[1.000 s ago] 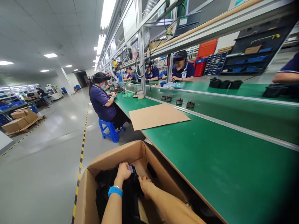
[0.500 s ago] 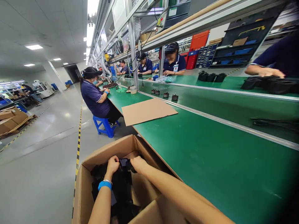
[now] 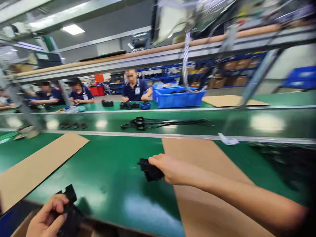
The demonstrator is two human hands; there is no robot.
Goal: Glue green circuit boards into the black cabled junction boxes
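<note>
My right hand (image 3: pixel 168 168) is closed round a black plastic part (image 3: pixel 150 170), held above the green bench (image 3: pixel 111 161) beside a sheet of brown cardboard (image 3: pixel 197 158). At the lower left, my left hand (image 3: pixel 50 215) grips another black plastic part (image 3: pixel 70 210), near the bench's front edge and over the brown carton (image 3: pixel 23 225), of which only a little shows. Motion blur hides the fine shape of both parts. A second cardboard sheet (image 3: pixel 44 164) lies to the left on the bench.
Black cables (image 3: pixel 168 123) lie on the middle strip beyond a metal rail. A heap of black parts (image 3: pixel 288 164) is at the right. Across the bench, a person (image 3: pixel 135 87) works beside a blue bin (image 3: pixel 179 98). A metal post (image 3: pixel 258 79) slants upward at the right.
The view has swung right, from the carton to the bench. Both hands have come up out of the carton with black parts, the right one out over the bench.
</note>
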